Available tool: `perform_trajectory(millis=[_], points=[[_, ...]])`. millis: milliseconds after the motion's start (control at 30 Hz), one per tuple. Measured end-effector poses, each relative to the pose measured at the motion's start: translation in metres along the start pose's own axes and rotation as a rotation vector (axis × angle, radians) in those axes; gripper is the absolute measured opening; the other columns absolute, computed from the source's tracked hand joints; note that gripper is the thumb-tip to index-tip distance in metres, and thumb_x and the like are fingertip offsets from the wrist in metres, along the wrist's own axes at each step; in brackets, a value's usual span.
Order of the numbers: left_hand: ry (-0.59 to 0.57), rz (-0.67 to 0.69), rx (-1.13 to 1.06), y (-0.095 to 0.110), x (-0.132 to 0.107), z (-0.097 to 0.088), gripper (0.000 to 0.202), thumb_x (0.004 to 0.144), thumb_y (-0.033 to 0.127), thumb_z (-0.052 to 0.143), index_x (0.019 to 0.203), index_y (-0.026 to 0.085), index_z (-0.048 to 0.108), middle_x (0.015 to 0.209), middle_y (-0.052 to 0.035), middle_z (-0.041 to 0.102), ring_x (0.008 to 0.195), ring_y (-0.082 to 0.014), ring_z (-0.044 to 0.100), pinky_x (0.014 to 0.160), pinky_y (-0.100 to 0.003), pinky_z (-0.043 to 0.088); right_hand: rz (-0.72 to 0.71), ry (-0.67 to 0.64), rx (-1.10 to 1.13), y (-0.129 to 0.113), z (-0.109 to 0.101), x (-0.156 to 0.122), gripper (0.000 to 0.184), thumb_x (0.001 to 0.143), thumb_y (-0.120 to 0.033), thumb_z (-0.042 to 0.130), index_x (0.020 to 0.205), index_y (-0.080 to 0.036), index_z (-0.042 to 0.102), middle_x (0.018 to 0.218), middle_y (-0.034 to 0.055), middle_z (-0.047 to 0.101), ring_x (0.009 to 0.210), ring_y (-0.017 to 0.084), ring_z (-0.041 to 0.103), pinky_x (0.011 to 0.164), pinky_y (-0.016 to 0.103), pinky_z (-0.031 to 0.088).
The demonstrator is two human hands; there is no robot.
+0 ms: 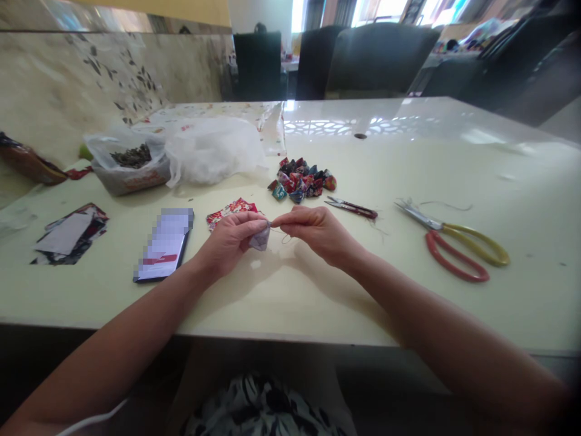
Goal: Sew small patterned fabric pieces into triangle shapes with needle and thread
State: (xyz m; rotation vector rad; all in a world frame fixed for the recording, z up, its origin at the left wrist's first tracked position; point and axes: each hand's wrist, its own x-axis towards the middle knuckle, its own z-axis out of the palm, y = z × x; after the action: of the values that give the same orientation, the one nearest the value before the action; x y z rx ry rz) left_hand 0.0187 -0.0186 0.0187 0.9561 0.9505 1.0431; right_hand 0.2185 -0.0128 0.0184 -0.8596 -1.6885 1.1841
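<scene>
My left hand [231, 239] pinches a small folded piece of pale greyish cloth [259, 241] above the table. Thumb and fingers of my right hand [313, 229] are pressed together at the cloth's upper edge; what they grip is too small to make out. A thin loop of thread [285, 240] hangs just below those fingertips. Behind my left hand lie red flowered cloth pieces [231, 210], partly covered by it. Farther back sits a heap of small stuffed patterned cloth pouches [302, 180], with thread snips [351, 208] to their right.
Large scissors [454, 239] with red and yellow handles lie at right near loose thread. On the left are a phone [166, 245] and stacked cloth scraps [72, 233]. Behind them stand a plastic bag of dried plant matter [131, 166] and a white bag [215, 148]. Chairs [381, 60] stand beyond the table.
</scene>
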Motion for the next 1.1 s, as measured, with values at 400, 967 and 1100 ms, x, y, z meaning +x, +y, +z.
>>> perform_trajectory(millis=[400, 967, 1100], points=[[-0.124, -0.012, -0.029, -0.006, 0.001, -0.001, 0.019, 0.07, 0.028, 0.084, 0.078, 0.014, 0.074, 0.068, 0.0001, 0.065, 0.059, -0.008, 0.057, 0.058, -0.02, 0.047, 0.022, 0.016, 0.07, 0.001, 0.005, -0.001, 0.01, 0.079, -0.022, 0.07, 0.083, -0.018, 0.078, 0.083, 0.0012, 0.071, 0.074, 0.01, 0.059, 0.073, 0.025, 0.048], [-0.129, 0.123, 0.194, -0.009, -0.003, 0.004, 0.029, 0.072, 0.037, 0.08, 0.071, 0.013, 0.064, 0.063, -0.001, 0.063, 0.058, -0.0106, 0.057, 0.062, -0.025, 0.045, -0.072, 0.08, -0.349, 0.003, 0.018, -0.01, 0.008, 0.088, -0.024, 0.06, 0.084, -0.018, 0.06, 0.073, -0.0005, 0.062, 0.066, 0.011, 0.052, 0.064, 0.024, 0.04], [-0.09, 0.172, 0.344, -0.01, -0.005, 0.006, 0.034, 0.07, 0.041, 0.081, 0.069, 0.014, 0.061, 0.061, 0.0004, 0.059, 0.055, -0.0094, 0.052, 0.056, -0.024, 0.041, -0.101, 0.065, -0.492, 0.001, 0.018, -0.012, 0.007, 0.09, -0.022, 0.058, 0.085, -0.018, 0.06, 0.072, 0.0001, 0.065, 0.063, 0.012, 0.055, 0.062, 0.024, 0.039]])
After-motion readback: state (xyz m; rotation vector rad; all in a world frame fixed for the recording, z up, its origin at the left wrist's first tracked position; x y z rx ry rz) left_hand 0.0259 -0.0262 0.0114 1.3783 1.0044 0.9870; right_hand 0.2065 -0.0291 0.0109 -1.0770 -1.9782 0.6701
